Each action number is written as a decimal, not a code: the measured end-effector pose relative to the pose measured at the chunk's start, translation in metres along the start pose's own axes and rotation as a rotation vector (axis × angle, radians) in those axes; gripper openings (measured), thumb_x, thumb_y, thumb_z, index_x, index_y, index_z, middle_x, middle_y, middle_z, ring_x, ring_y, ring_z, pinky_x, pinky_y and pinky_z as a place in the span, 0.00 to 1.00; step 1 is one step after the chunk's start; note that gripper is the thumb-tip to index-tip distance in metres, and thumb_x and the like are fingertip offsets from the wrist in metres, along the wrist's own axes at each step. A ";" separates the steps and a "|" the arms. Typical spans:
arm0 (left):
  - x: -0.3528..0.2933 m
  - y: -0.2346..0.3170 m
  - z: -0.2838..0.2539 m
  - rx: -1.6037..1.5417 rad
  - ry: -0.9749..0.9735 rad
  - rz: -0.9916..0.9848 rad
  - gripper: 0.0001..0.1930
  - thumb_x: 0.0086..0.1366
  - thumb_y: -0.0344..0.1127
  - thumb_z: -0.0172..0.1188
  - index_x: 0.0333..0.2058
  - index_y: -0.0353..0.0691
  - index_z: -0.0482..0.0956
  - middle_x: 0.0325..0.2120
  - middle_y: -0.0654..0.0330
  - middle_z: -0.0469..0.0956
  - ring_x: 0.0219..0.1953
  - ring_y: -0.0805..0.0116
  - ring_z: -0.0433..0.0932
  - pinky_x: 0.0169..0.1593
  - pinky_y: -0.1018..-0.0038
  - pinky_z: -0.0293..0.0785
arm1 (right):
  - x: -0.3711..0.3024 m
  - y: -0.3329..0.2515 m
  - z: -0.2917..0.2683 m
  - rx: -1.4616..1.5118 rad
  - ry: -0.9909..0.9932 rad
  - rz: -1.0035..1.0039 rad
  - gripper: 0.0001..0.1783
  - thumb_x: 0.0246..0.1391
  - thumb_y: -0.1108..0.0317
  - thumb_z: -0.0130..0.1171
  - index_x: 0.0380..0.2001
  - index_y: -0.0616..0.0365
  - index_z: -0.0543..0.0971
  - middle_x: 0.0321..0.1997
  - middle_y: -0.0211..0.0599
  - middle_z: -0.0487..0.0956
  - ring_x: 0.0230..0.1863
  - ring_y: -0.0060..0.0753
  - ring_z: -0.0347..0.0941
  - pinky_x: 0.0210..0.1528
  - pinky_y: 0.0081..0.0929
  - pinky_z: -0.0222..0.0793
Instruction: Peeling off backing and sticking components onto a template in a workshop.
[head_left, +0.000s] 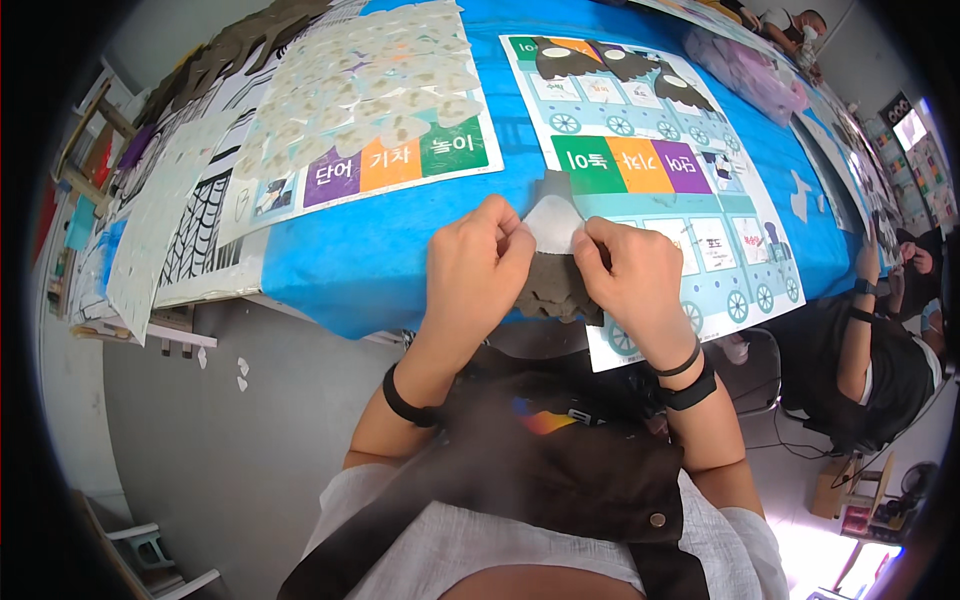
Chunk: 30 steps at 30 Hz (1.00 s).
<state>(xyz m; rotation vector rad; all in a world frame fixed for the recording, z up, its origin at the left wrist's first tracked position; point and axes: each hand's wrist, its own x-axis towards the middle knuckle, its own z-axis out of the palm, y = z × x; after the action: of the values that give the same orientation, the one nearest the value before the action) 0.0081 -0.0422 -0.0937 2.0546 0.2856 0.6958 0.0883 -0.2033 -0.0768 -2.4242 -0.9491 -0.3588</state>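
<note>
At the front edge of the blue-covered table [340, 270], my left hand [470, 265] and my right hand [635, 280] face each other, thumbs and forefingers pinched. Between them is a rounded white patch [553, 222], gripped at its two sides. It lies on a dark grey-brown fabric cut-out [556, 285] with a ruffled lower edge and a narrow tab at the top. My fingertips cover part of both pieces. Whether the patch is stuck to the fabric, I cannot tell.
Printed train sheets [720, 235] lie beside my right hand; three similar dark cut-outs [568, 62] rest on the far one. Pale patches [370, 90] cover sheets at left, near more dark fabric [235, 50]. A pink plastic bag [745, 75] is far right. Another person [850, 340] sits at right.
</note>
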 end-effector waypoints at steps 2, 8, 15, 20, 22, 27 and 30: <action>0.000 0.000 0.000 0.021 0.008 0.018 0.06 0.59 0.28 0.61 0.26 0.33 0.74 0.17 0.52 0.77 0.17 0.60 0.76 0.25 0.66 0.71 | 0.001 0.000 -0.001 0.006 -0.006 0.008 0.13 0.56 0.59 0.58 0.24 0.53 0.84 0.18 0.42 0.80 0.20 0.48 0.78 0.23 0.41 0.71; 0.000 0.000 0.003 0.033 0.030 0.023 0.06 0.58 0.29 0.61 0.26 0.34 0.75 0.18 0.53 0.78 0.18 0.59 0.77 0.26 0.65 0.72 | -0.001 0.003 0.000 0.049 -0.011 0.014 0.12 0.55 0.60 0.58 0.23 0.54 0.83 0.18 0.42 0.80 0.21 0.48 0.78 0.25 0.40 0.71; -0.001 -0.007 0.006 0.055 0.047 0.047 0.05 0.59 0.27 0.61 0.26 0.33 0.76 0.13 0.62 0.71 0.16 0.79 0.67 0.22 0.76 0.62 | -0.003 0.004 0.002 0.089 0.014 -0.048 0.11 0.53 0.63 0.58 0.23 0.56 0.82 0.21 0.40 0.81 0.23 0.47 0.78 0.26 0.40 0.70; 0.003 -0.005 0.004 0.097 0.020 0.044 0.06 0.55 0.28 0.61 0.24 0.32 0.76 0.12 0.59 0.72 0.14 0.75 0.68 0.22 0.74 0.64 | -0.005 0.005 0.003 0.085 0.030 -0.059 0.10 0.52 0.63 0.59 0.23 0.55 0.83 0.21 0.39 0.81 0.23 0.47 0.78 0.25 0.39 0.70; 0.003 -0.005 0.003 0.099 0.014 0.036 0.06 0.55 0.29 0.62 0.24 0.32 0.76 0.12 0.59 0.72 0.14 0.74 0.69 0.22 0.74 0.64 | -0.006 0.005 0.004 0.079 0.039 -0.051 0.10 0.52 0.62 0.59 0.23 0.55 0.83 0.21 0.39 0.81 0.23 0.47 0.78 0.25 0.39 0.70; 0.006 -0.004 0.000 0.126 -0.005 0.049 0.07 0.55 0.29 0.62 0.24 0.32 0.76 0.12 0.58 0.73 0.14 0.73 0.70 0.21 0.73 0.64 | -0.010 0.002 -0.002 0.009 0.022 0.067 0.12 0.50 0.60 0.60 0.21 0.55 0.83 0.21 0.39 0.81 0.23 0.48 0.78 0.25 0.39 0.70; 0.006 -0.005 -0.004 0.087 -0.042 0.026 0.07 0.54 0.29 0.63 0.22 0.33 0.75 0.11 0.58 0.71 0.14 0.74 0.69 0.21 0.73 0.63 | -0.011 0.005 -0.009 -0.082 -0.084 0.103 0.09 0.50 0.61 0.60 0.23 0.52 0.84 0.23 0.36 0.81 0.24 0.45 0.78 0.24 0.37 0.70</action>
<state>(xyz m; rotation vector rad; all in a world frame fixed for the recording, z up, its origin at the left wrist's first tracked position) 0.0111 -0.0337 -0.0937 2.1561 0.2699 0.6649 0.0834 -0.2173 -0.0751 -2.5689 -0.8558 -0.2658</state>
